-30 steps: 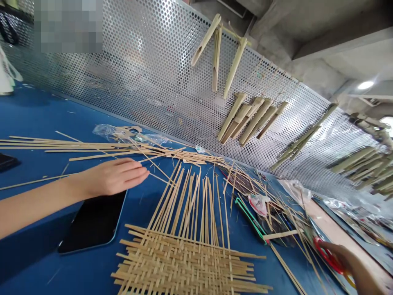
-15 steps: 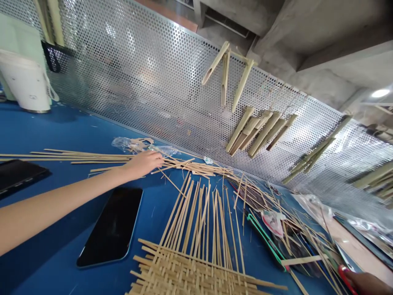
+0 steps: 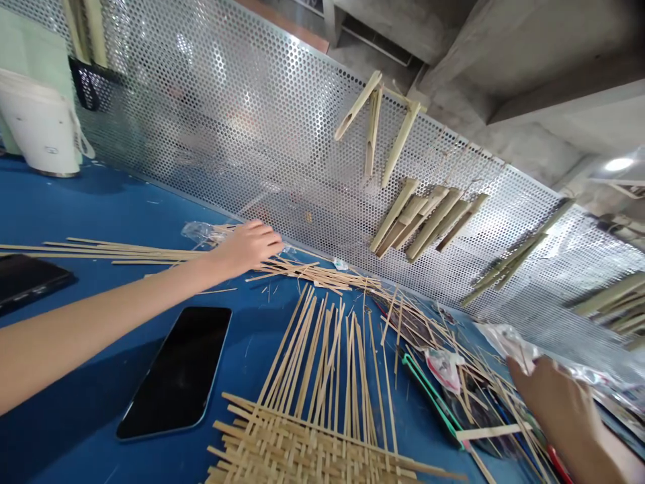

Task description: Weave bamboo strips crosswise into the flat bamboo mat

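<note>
My left hand reaches out over the loose bamboo strips at the back of the table. Its fingers are curled together, and what they hold, if anything, is hidden beneath them. At the lower right, my right hand hangs above more strips, near a clear plastic bag. Its thumb and a finger point forward; blur hides whether they grip anything. A red handle shows partly below that hand. In front of me lies a woven bamboo mat with long unwoven strips pointing away.
A phone lies under my left forearm, and a black device is at the left edge. A white cup stands at the back left. A green-edged cutter lies right of the mat. Behind is a perforated metal panel with bamboo pieces.
My left hand has moved slightly up and right, its fingers now over the strips. My right hand has come up into view from the lower right corner, away from the red handle.
</note>
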Available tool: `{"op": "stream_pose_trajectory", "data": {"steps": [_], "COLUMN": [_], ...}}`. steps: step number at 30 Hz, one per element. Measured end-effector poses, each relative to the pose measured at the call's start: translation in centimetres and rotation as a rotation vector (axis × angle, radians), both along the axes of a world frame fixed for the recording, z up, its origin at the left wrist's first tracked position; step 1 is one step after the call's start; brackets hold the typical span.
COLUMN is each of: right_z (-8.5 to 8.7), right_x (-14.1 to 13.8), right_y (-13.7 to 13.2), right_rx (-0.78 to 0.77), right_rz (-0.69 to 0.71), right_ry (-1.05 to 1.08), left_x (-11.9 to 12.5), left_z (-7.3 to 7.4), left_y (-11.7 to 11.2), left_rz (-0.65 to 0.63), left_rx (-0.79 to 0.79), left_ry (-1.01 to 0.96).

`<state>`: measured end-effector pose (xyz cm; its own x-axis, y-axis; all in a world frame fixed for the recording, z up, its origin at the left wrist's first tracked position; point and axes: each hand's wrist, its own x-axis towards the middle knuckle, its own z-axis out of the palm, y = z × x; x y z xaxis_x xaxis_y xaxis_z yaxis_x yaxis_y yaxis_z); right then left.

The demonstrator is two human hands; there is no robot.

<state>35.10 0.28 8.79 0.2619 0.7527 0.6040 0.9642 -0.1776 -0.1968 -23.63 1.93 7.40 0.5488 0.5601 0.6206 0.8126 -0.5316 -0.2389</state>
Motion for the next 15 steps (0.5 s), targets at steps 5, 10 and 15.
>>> {"op": "stream_pose_trajectory", "data": {"steps": [5,10,15], "right_z": [1.7,1.6,1.2], "right_x": [-14.7,-24.1,-25.2], "right_y": [-5.1,-9.3,-9.0], "right_rx": [-0.022,-0.237,-0.471], "right_rz": [0.494,0.954,0.996], "right_ry": [0.190,0.424,0.538], "left_x": [5.5,10.2,9.8], "left_z": [2.6,0.1,-1.1], "left_y": [-6.6,-11.0,-10.5], "left_rz": [-0.077,-0.328,-0.404], "left_rx": [0.284,-0.069,-0.320], "left_ry": [-0.096,-0.295,-0.436]}}
